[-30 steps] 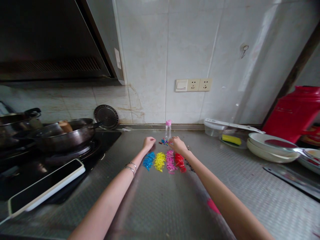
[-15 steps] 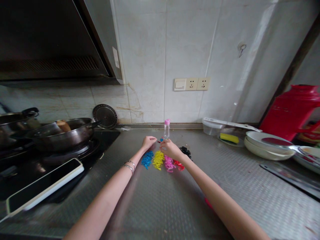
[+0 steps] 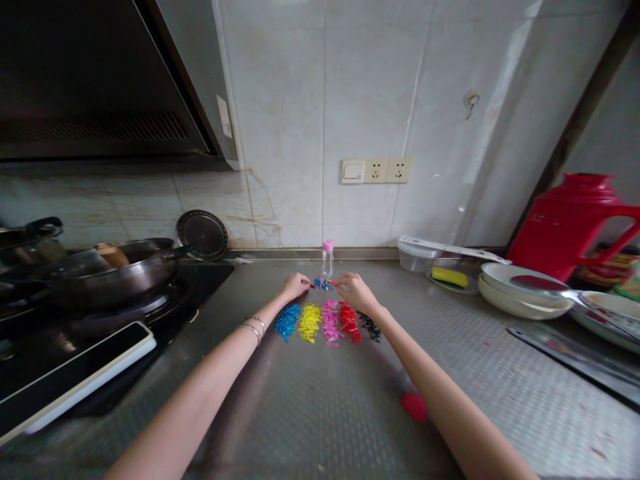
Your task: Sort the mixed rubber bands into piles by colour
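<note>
Take the mixed heap (image 3: 324, 284) as your dial's centre, twelve toward the wall (image 3: 285, 100). The bottle (image 3: 327, 260), pink-capped, stands upright just behind it at twelve. On your side of the heap five piles fan across the bench (image 3: 300, 413): blue pile (image 3: 287, 323) at between seven and eight, yellow pile (image 3: 310, 323) near seven, pink pile (image 3: 330, 324) at six, red pile (image 3: 350, 323) near five, black pile (image 3: 371, 327) at four. Well apart lie the pan (image 3: 150, 275) at nine, lid (image 3: 203, 235) at ten, phone (image 3: 85, 370) at eight, tub (image 3: 414, 259) at two, and sponge (image 3: 450, 277) and bowls (image 3: 520, 301) at three, with the thermos (image 3: 555, 230) beyond.

The frame cuts off the phone and the hood (image 3: 95, 73). Your right forearm borders the black pile and may cover some of it. The red patch (image 3: 413, 407) beside that forearm is too blurred to name.

Both your arms reach forward. Your left hand (image 3: 296, 285) is at nine, fingers curled, a dark bit by the tips; your right hand (image 3: 354, 291) is at three, bent inward, an orange-red bit at its fingertips. You cannot tell how far open either grip is, or whether it has hold of its bit.
</note>
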Demonstrator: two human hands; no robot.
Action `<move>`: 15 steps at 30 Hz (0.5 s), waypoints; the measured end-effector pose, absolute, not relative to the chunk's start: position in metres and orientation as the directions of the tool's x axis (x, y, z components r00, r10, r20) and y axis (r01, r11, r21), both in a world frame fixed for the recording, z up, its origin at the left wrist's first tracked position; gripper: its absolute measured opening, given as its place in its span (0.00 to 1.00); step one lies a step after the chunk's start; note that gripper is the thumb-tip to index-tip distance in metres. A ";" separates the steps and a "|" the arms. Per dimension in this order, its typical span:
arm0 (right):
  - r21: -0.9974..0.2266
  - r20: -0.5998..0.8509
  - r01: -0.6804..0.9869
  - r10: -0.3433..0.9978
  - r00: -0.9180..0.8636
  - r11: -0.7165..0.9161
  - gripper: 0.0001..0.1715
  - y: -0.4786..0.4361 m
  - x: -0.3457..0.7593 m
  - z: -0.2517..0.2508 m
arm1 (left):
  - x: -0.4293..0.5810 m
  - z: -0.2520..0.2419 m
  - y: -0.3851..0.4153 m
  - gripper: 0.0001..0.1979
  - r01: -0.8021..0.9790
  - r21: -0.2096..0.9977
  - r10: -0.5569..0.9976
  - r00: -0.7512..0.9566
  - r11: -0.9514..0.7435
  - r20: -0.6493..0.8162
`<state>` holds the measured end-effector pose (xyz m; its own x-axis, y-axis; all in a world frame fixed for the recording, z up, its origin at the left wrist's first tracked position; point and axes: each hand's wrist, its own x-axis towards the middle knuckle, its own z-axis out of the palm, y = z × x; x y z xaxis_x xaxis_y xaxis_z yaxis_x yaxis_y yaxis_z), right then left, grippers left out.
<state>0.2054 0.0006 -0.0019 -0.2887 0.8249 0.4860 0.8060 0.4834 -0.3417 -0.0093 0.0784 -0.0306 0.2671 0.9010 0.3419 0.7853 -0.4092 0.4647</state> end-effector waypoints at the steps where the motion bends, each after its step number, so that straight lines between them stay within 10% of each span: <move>1: -0.346 0.487 0.809 0.828 -0.278 0.475 0.13 0.000 0.207 -0.002 | -0.009 -0.031 0.078 0.12 0.781 0.470 0.900 0.268 -0.412 0.343; 15: -0.379 0.506 0.849 0.851 -0.144 0.369 0.13 0.015 0.246 -0.010 | -0.010 -0.024 0.072 0.11 0.758 0.471 0.870 0.257 -0.451 0.420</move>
